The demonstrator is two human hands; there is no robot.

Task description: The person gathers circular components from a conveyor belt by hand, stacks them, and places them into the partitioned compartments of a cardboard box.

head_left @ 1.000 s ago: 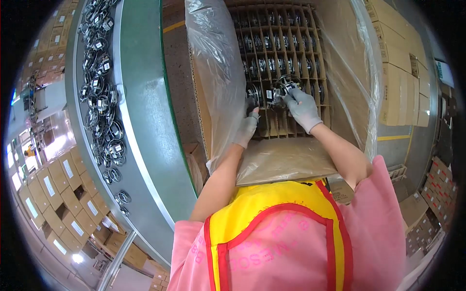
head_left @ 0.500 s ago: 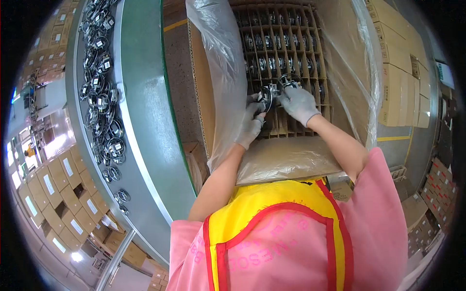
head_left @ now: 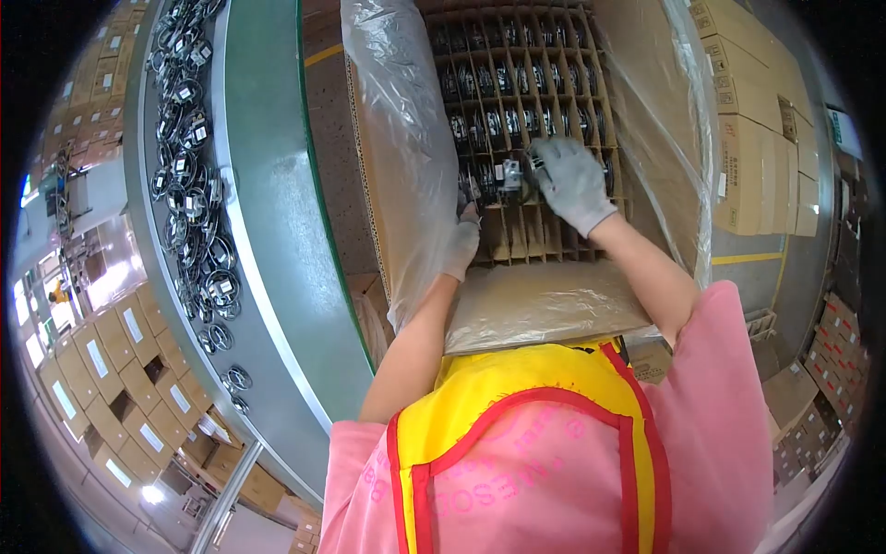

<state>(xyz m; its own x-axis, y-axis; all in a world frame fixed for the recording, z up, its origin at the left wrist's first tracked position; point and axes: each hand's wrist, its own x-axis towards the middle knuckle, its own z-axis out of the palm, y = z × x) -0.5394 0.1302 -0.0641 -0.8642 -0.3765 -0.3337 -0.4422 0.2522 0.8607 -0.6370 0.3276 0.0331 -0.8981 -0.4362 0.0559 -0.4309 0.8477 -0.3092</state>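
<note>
Both hands wear pale grey gloves. My left hand (head_left: 464, 242) is at the left side of a divided carton, by the plastic liner (head_left: 392, 102); its thumb and fingers are closed round a dark ring-shaped part (head_left: 471, 187), and the fingertips are partly hidden. Over the carton's lower compartments, my right hand (head_left: 572, 185) has its fingers bent down on another ring-shaped part, mostly covered by the glove. A small metal and white piece (head_left: 511, 174) shows between the hands. Rows of similar parts (head_left: 512, 125) stand in the cardboard dividers (head_left: 604, 111).
On the left, a grey and green conveyor (head_left: 268, 185) carries a long pile of ring-shaped parts (head_left: 189, 175). Stacked cartons (head_left: 757, 171) stand at the right and more cartons (head_left: 134, 369) at the lower left. A plastic-covered flap (head_left: 544, 300) lies nearest my body.
My left hand moved in towards the middle with a ring-shaped part, then back left to the liner. My right hand stays over the lower compartments, its fingers now more spread over the part.
</note>
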